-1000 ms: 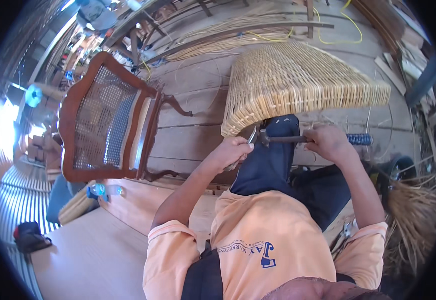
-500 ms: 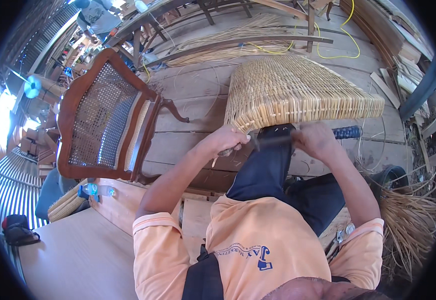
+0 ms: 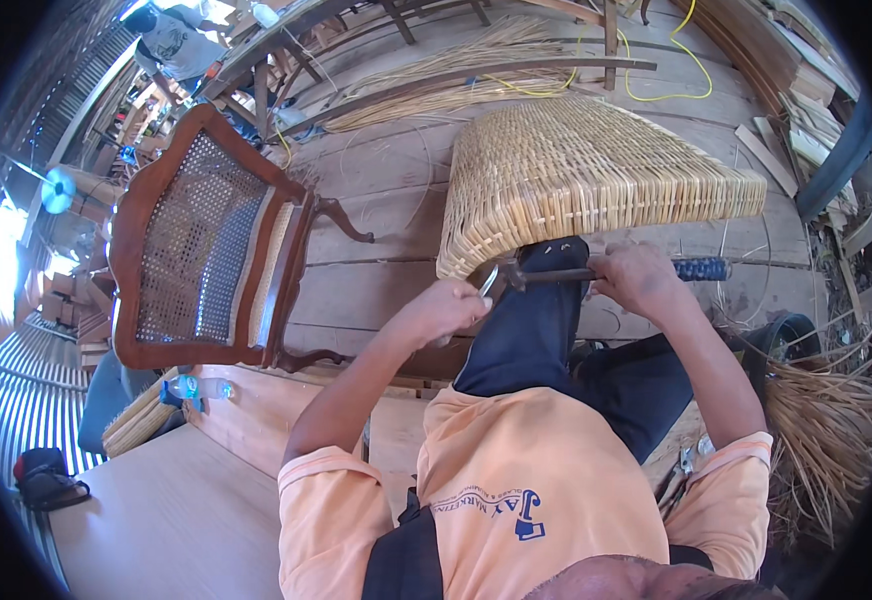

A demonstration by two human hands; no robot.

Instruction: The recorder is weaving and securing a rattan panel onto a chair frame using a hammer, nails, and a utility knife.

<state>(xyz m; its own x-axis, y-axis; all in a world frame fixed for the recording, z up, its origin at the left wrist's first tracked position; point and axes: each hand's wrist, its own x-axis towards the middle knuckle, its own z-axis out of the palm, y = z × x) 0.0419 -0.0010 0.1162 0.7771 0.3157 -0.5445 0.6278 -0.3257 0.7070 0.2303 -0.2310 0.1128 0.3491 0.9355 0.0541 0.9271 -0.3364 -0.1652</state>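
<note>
My right hand (image 3: 638,277) is closed round the shaft of a hammer (image 3: 561,275). Its blue-wrapped grip sticks out to the right, and its dark head is beside my left hand. My left hand (image 3: 448,308) is closed on a small metal hand tool (image 3: 492,281); a shiny curved end shows at the fingertips, the rest is hidden. This end is close to the lower left corner of a woven rattan panel (image 3: 596,165), wide, with a thick wrapped edge. The panel stands just beyond my hands, above my dark-trousered leg (image 3: 526,340).
At left, a brown wooden chair (image 3: 136,250) with a cane back lies tipped. Rattan strands (image 3: 826,430) are bundled at right; more lie on the plank floor beyond. A bottle (image 3: 188,387) is by the pale board (image 3: 146,500). Another person (image 3: 178,45) is at far left.
The hammer's head and shaft now show clearly beside my left hand. My left hand has lowered slightly, and the tool's shiny end has come into view. The whole view has shifted a little.
</note>
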